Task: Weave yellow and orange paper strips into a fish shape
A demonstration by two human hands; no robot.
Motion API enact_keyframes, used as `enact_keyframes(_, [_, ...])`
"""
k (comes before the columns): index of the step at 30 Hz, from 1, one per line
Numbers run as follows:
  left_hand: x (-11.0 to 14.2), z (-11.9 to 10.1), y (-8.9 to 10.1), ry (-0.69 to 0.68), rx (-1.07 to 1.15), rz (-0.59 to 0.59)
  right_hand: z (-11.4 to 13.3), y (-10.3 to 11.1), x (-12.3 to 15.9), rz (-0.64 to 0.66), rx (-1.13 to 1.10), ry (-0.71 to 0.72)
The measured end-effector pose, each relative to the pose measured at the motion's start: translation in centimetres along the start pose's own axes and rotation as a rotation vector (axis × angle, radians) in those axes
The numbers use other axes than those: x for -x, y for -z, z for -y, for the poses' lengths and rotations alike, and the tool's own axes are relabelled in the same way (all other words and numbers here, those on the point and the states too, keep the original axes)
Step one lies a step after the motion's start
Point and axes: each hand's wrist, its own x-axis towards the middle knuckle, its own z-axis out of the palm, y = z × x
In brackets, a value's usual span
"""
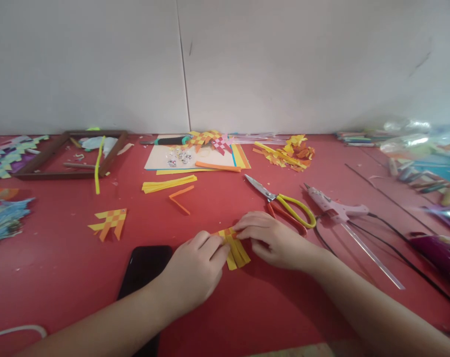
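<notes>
Both hands meet on a small weave of yellow and orange paper strips [237, 254] low in the middle of the red table. My left hand [199, 265] grips its left edge with bent fingers. From the right, my right hand [271, 239] pinches the upper right part, and its fingers cover some of the weave. Loose yellow ends fan out toward me. A finished-looking woven paper fish [111, 223] in yellow and orange lies to the left. Scissors [284, 202] with yellow and red handles rest just beyond my right hand. A folded orange strip [180, 199] lies past my left hand.
A black phone [145, 267] lies partly under my left forearm. On the right are a pink glue gun [334, 206] with its clear stick and a black cord. Yellow strips [169, 183], paper sheets [150, 161], paper scraps [299, 153] and a brown frame [54, 175] lie farther back.
</notes>
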Motion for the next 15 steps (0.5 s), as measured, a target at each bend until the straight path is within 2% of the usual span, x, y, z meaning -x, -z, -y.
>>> enact_keyframes(15, [0.08, 0.05, -0.03, -0.017, 0.0, -0.003, -0.06, -0.08, 0.0, 0.0, -0.005, -0.001])
